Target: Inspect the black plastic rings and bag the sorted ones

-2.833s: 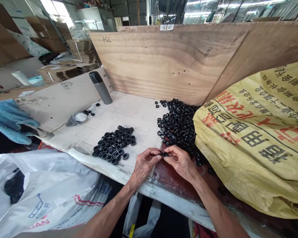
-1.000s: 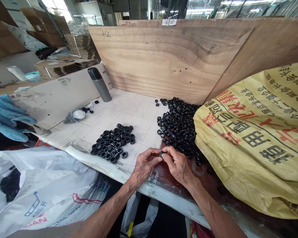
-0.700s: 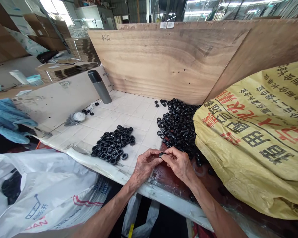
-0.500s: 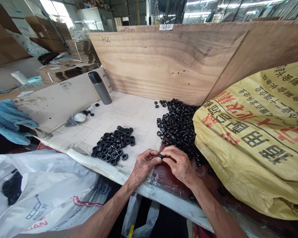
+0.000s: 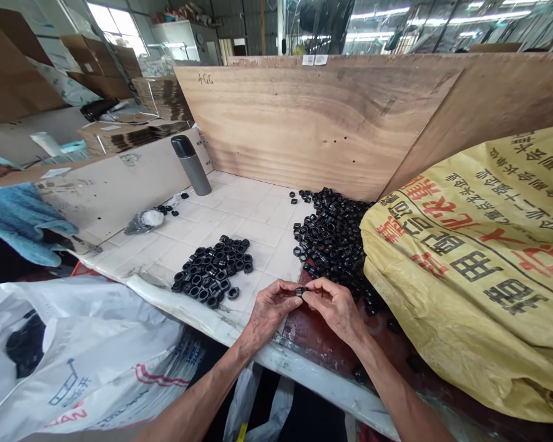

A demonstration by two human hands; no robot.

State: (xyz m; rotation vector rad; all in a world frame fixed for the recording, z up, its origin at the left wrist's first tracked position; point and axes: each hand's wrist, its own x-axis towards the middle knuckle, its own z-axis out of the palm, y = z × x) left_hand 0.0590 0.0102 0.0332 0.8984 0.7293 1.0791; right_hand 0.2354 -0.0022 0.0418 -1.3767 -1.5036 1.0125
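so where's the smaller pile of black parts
In the head view, the smaller pile lies left of centre on the white tabletop, near its edge, left of the left hand.

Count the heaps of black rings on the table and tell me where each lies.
2: a small heap left of the left hand, and a larger heap beside the yellow sack, whose edge may hide more. The few loose pieces near the flask are not counted.

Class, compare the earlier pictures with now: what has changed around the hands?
Earliest, the left hand and right hand seemed to pinch something dark each; now both hold one black piece between them. The hands themselves barely moved. The small pile, large pile and flask stayed put.
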